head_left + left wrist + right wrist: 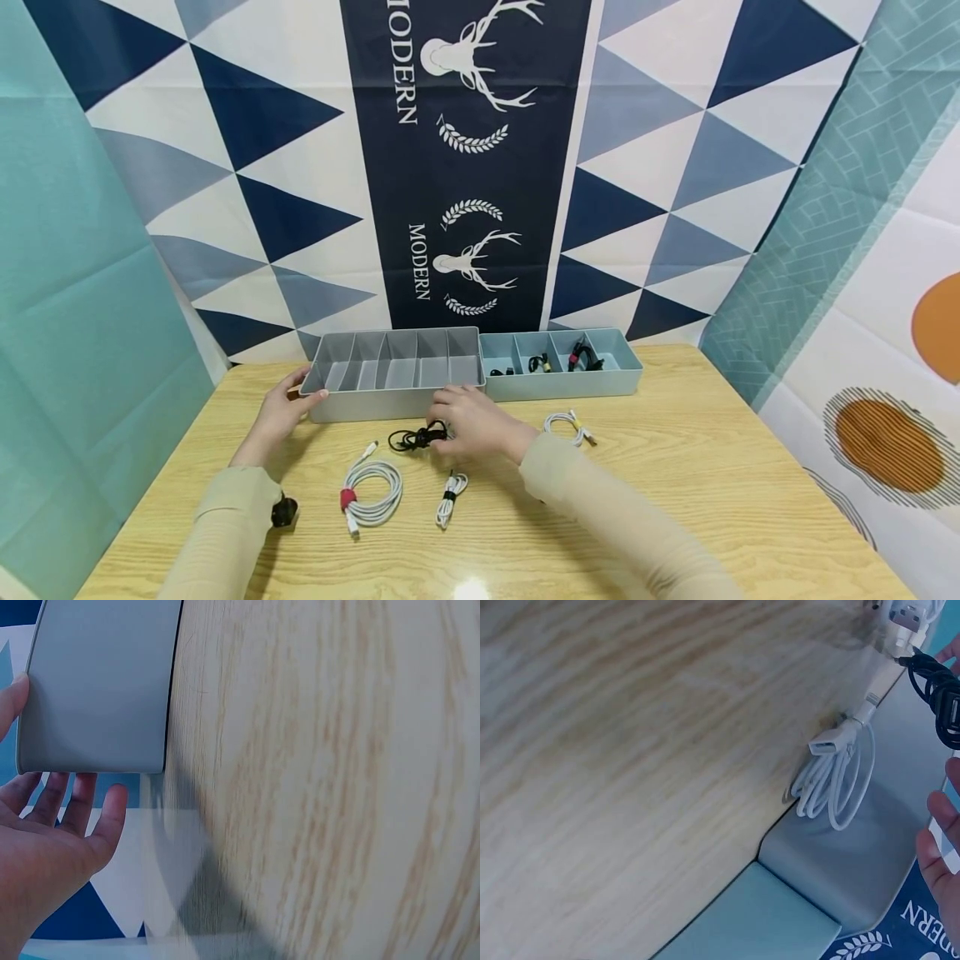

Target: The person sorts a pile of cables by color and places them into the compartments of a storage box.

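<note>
My left hand holds the left end of a long grey divided box. In the left wrist view the thumb touches its rim, while the fingers reach behind the end wall. In front of the box's right part, my right hand holds a coiled black cable. The right wrist view shows that black cable raised between thumb and fingers, partly cut off by the frame's edge. Below it, a coiled white cable lies against the box's front wall, mostly hidden by the hand in the head view.
A light blue divided box adjoins the grey one, with dark cables and small black items inside. On the wooden table lie a white cable with red strap, a white one with black strap, another with yellow strap.
</note>
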Demonstrator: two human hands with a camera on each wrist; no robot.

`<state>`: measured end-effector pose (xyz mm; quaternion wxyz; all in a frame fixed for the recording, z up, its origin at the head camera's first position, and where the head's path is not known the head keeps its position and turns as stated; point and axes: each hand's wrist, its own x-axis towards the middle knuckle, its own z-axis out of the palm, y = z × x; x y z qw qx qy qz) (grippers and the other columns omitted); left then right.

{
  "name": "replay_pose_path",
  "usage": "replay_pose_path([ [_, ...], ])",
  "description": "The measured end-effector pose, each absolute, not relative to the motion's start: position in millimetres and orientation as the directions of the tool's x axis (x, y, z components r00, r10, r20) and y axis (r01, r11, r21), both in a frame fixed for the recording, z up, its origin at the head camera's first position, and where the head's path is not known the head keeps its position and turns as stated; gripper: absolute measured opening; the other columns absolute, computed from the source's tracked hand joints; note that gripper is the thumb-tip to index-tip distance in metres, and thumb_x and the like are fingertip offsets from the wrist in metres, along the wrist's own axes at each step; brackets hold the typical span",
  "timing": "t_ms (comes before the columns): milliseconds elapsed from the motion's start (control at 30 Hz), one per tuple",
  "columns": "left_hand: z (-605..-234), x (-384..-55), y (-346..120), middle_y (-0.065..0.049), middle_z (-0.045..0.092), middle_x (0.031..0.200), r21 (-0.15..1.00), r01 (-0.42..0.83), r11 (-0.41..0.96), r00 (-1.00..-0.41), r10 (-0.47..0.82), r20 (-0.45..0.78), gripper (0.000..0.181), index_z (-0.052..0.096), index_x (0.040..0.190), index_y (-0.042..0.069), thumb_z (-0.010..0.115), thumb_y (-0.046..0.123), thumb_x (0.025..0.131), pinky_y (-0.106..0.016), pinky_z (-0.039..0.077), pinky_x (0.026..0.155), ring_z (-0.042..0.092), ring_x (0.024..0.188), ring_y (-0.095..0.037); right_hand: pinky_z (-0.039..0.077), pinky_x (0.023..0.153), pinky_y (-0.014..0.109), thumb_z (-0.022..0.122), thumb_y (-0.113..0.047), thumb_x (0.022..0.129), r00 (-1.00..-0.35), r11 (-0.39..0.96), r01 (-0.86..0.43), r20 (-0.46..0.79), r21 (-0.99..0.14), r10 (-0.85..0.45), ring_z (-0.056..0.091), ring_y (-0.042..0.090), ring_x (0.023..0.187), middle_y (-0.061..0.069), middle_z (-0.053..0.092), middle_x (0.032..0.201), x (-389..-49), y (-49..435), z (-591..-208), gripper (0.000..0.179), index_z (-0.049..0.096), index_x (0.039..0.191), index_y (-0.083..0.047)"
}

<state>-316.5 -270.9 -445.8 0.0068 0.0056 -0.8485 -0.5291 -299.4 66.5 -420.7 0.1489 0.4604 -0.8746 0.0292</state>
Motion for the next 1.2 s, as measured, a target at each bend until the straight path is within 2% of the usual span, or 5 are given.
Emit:
replay_pose_path([
  [233,-445.8,-317.6,-270.2,-0.016,0.022,0.144,0.897,-0.006,0.442,-1.000,-0.021,0.004,0.086,0.018,0.143,0.015,0.059,0.052,0.077,-0.043,0.040,0.089,0.035,0.121,-0.034,0.041,0.080,0.030,0.058,-0.048,0.075,-0.484,0.545,-0.827,0.319,0.138,-0.815,0.048,0.010,0.094,-0.009,0.055,0.098,-301.1,69.1,-414.7,0.032,0.062,0.096,-0.024],
  [467,-444.5,-317.9,-268.8,-0.016,0.022,0.144,0.896,-0.022,0.444,-1.000,-0.029,-0.010,0.086,0.018,0.143,0.016,0.059,0.053,0.077,-0.044,0.039,0.090,0.034,0.121,-0.035,0.040,0.080,0.030,0.058,-0.047,0.075,-0.477,0.535,-0.833,0.311,0.138,-0.822,0.048,0.010,0.095,-0.009,0.056,0.099,-299.8,75.3,-403.5,0.030,0.062,0.093,-0.024],
  [667,-443.0,-316.2,-268.1,-0.016,0.022,0.144,0.897,-0.022,0.442,-0.999,-0.031,-0.009,0.085,0.018,0.143,0.015,0.060,0.051,0.078,-0.045,0.038,0.091,0.034,0.122,-0.034,0.040,0.077,0.032,0.058,-0.047,0.074,-0.436,0.499,-0.853,0.319,0.151,-0.842,0.048,0.009,0.094,-0.011,0.056,0.097,-299.3,83.2,-393.8,0.028,0.061,0.091,-0.025],
  [867,-443.0,-315.8,-269.4,-0.017,0.020,0.144,0.895,-0.015,0.446,-1.000,-0.023,-0.005,0.086,0.016,0.144,0.015,0.058,0.051,0.078,-0.046,0.037,0.092,0.033,0.122,-0.035,0.041,0.082,0.039,0.058,-0.046,0.075,-0.410,0.472,-0.871,0.325,0.137,-0.852,0.047,0.010,0.095,-0.011,0.054,0.095,-297.1,92.1,-383.7,0.026,0.061,0.090,-0.025],
  [1200,-443.5,-314.3,-270.5,-0.017,0.021,0.144,0.898,0.005,0.440,-1.000,-0.006,0.009,0.086,0.017,0.143,0.013,0.058,0.051,0.078,-0.047,0.038,0.091,0.035,0.121,-0.035,0.041,0.077,0.031,0.056,-0.044,0.076,-0.364,0.434,-0.887,0.339,0.160,-0.868,0.046,0.008,0.092,-0.012,0.053,0.094,-297.4,104.2,-370.7,0.026,0.061,0.091,-0.023],
])
